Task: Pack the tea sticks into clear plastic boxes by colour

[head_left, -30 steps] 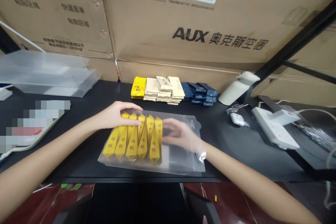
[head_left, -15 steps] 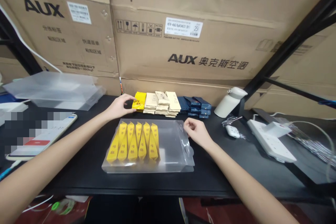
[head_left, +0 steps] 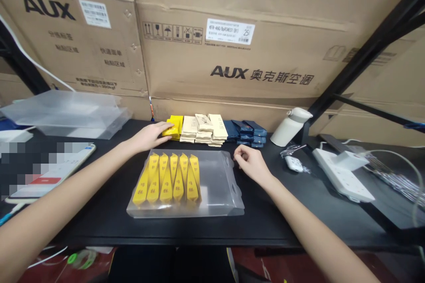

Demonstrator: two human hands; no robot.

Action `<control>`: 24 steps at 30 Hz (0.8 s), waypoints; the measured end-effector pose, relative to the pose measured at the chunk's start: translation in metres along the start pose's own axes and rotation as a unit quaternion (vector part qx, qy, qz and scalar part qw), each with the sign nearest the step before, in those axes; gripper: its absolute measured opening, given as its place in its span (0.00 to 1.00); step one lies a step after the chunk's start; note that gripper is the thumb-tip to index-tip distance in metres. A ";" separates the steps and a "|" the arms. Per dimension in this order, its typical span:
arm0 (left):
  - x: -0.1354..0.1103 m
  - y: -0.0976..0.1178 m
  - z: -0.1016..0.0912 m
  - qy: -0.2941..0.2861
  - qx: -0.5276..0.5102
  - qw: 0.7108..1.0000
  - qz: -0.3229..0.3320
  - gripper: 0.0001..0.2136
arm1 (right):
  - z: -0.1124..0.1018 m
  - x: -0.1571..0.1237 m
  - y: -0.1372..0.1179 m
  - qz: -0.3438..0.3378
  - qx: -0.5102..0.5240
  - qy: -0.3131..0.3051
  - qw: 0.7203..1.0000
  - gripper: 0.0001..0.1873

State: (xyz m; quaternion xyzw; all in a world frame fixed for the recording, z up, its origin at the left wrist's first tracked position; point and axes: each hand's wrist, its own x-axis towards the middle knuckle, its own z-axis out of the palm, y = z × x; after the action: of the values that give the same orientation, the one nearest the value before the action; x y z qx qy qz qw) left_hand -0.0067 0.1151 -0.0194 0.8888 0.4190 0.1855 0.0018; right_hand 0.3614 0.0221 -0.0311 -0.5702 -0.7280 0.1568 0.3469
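**Clear box [head_left: 215, 181] carrying yellow packets [head_left: 166, 190]**

The packets are standing rowed in its left part, on the desk [head_left: 259, 223]. My left grip [head_left: 167, 131] is pinching another yellow packet [head_left: 171, 129] behind; my right grip [head_left: 251, 161] is curling loosely closed, visibly empty, beside the box.

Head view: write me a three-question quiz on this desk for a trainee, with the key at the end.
1. What is the left hand touching? A: the phone. B: a yellow packet. C: the power strip.
2. True or false: the bottle is to the right of the blue packets.
3. Fill in the side: inside the clear box, the yellow packets fill the ____ part.

Key: 1 B; 2 true; 3 left.
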 end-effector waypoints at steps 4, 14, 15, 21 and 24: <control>-0.005 0.002 -0.015 0.078 0.004 0.997 -0.017 0.22 | -0.004 0.000 0.002 0.007 0.004 0.028 1.000 0.05; -0.008 0.119 -0.038 0.140 -0.010 0.955 0.260 0.20 | -0.010 -0.004 -0.026 0.089 0.493 -0.133 0.855 0.29; -0.007 0.132 -0.034 0.116 0.004 0.949 0.292 0.20 | -0.010 -0.006 -0.028 0.092 0.507 -0.166 0.841 0.30; -0.002 0.150 -0.028 0.022 -0.021 0.961 0.275 0.22 | -0.010 -0.005 -0.025 0.148 0.508 -0.176 0.830 0.28; -0.007 0.128 -0.038 -0.045 -0.073 0.987 0.133 0.33 | -0.018 0.004 -0.017 0.173 0.514 -0.094 0.835 0.21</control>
State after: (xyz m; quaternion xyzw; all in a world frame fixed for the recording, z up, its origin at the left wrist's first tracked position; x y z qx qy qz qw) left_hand 0.0720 0.0206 0.0335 0.9415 0.2818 0.1742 0.0611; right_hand 0.3608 0.0176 -0.0069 -0.4087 -0.4612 0.6190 0.4869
